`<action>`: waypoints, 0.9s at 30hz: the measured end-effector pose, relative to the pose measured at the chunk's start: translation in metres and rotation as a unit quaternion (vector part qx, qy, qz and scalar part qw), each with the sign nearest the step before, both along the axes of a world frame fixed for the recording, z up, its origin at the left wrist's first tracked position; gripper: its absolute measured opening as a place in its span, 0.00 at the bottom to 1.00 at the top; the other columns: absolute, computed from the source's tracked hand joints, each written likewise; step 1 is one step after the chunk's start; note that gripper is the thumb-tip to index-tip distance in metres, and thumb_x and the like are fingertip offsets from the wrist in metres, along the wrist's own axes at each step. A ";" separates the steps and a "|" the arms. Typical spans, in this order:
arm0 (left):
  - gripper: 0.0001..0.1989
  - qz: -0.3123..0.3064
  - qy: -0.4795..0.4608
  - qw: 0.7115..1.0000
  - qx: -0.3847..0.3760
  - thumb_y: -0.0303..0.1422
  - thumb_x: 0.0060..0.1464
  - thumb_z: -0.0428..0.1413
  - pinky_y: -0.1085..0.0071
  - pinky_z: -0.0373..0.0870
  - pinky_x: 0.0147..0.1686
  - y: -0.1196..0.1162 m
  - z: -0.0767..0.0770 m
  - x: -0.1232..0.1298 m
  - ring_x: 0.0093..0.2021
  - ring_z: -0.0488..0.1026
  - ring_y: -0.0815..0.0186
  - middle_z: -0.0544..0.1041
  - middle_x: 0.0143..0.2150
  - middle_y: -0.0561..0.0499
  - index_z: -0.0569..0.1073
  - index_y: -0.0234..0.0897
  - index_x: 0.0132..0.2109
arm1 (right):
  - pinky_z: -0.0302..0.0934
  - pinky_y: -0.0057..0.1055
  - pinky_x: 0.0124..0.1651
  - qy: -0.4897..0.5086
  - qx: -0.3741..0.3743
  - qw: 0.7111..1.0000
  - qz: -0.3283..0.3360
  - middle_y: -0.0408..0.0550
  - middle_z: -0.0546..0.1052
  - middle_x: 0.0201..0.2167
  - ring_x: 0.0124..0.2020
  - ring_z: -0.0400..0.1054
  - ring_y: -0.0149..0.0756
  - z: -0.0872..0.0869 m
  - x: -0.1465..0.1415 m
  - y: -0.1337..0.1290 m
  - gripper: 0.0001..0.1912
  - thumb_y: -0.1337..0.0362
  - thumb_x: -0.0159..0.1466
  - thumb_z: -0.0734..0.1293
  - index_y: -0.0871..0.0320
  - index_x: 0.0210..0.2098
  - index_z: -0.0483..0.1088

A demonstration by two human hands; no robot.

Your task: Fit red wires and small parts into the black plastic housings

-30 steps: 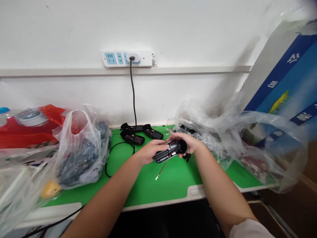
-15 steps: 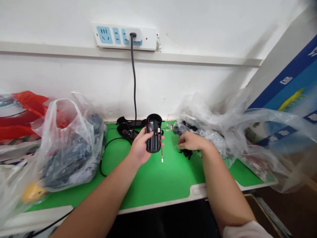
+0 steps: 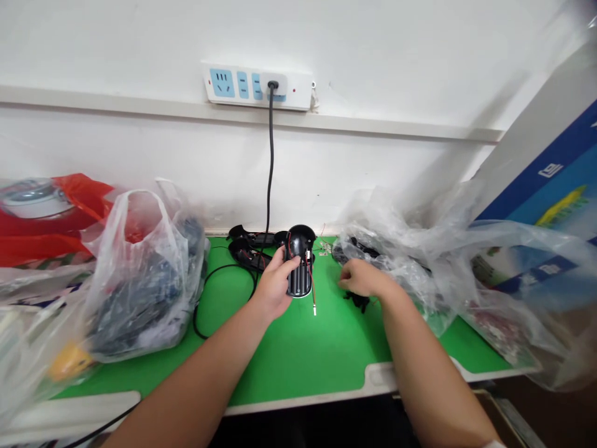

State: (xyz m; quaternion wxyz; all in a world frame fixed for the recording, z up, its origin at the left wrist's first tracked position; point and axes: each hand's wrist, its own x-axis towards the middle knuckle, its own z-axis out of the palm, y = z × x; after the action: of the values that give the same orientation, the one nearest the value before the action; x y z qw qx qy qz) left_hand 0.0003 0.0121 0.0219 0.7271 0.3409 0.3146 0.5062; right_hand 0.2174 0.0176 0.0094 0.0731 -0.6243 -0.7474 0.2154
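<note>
Left hand (image 3: 274,289), on my feed, grasps the black casing (image 3: 301,244), thumb across its open face. I take that casing as my landmark: it sits between the hands, long axis running toward the wall (image 3: 396,56), flared end foremost. Right hand (image 3: 364,277) is to the casing's right, apart from it, fingers curled downward; I cannot tell whether they pinch anything. Small black parts (image 3: 358,302) lie just below it, right of the casing, much nearer the right hand than the left. A thin red wire (image 3: 313,285) trails from the casing's right side to a white connector (image 3: 314,310). Left of the casing I see other casings (image 3: 243,252); farther right, a clear plastic bag (image 3: 405,280) spreads on the green tabletop (image 3: 317,361).
</note>
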 end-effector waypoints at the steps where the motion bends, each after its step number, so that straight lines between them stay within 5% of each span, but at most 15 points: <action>1: 0.19 -0.004 0.001 1.000 0.003 0.30 0.49 0.57 0.67 0.71 0.30 0.000 0.000 0.000 0.31 0.74 0.64 0.74 0.34 0.49 0.64 0.40 0.49 | 0.54 0.26 0.24 0.039 0.011 0.999 -0.015 0.47 0.74 0.19 0.21 0.65 0.31 0.001 -0.001 0.000 0.06 0.67 0.52 0.65 0.61 0.22 0.72; 5: 0.18 -0.022 0.002 1.000 0.013 0.30 0.50 0.56 0.64 0.72 0.32 -0.001 -0.001 0.001 0.34 0.76 0.61 0.74 0.37 0.48 0.63 0.41 0.48 | 0.62 0.26 0.25 0.312 -0.032 0.945 -0.096 0.46 0.74 0.19 0.20 0.69 0.31 0.003 -0.009 0.001 0.08 0.63 0.55 0.67 0.62 0.24 0.70; 11: 0.15 0.001 -0.002 1.000 -0.010 0.29 0.50 0.56 0.62 0.73 0.33 0.000 -0.002 0.001 0.34 0.76 0.61 0.74 0.36 0.50 0.64 0.41 0.45 | 0.68 0.21 0.26 0.664 -0.125 0.729 -0.105 0.43 0.76 0.21 0.20 0.71 0.27 0.002 -0.033 -0.003 0.14 0.66 0.46 0.76 0.62 0.31 0.73; 15: 0.16 -0.017 -0.038 0.998 -0.049 0.29 0.50 0.56 0.68 0.72 0.30 0.001 -0.002 0.001 0.32 0.75 0.65 0.75 0.38 0.50 0.66 0.41 0.47 | 0.71 0.20 0.28 0.739 -0.166 0.644 -0.112 0.45 0.79 0.26 0.23 0.73 0.27 0.000 -0.044 -0.005 0.19 0.71 0.45 0.76 0.62 0.37 0.74; 20: 0.16 -0.041 -0.025 0.997 -0.052 0.28 0.47 0.58 0.72 0.71 0.28 0.001 0.002 -0.002 0.30 0.74 0.67 0.76 0.38 0.48 0.70 0.36 0.46 | 0.71 0.19 0.35 0.773 -0.191 0.598 -0.092 0.47 0.80 0.32 0.30 0.75 0.29 0.000 -0.049 -0.006 0.13 0.71 0.49 0.75 0.62 0.35 0.75; 27: 0.15 -0.030 0.044 0.998 -0.039 0.29 0.44 0.61 0.71 0.71 0.26 -0.002 0.000 -0.003 0.26 0.73 0.67 0.75 0.32 0.50 0.68 0.36 0.41 | 0.71 0.18 0.31 0.759 -0.191 0.618 -0.075 0.45 0.79 0.26 0.28 0.75 0.29 0.005 -0.051 -0.012 0.10 0.70 0.51 0.74 0.62 0.34 0.74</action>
State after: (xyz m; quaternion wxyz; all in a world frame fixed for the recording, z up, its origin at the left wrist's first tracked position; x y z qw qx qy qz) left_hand -0.0022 0.0097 0.0222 0.7403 0.3432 0.3552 0.4561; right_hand 0.1660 0.0060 0.0141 0.5095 -0.2922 -0.3186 0.7440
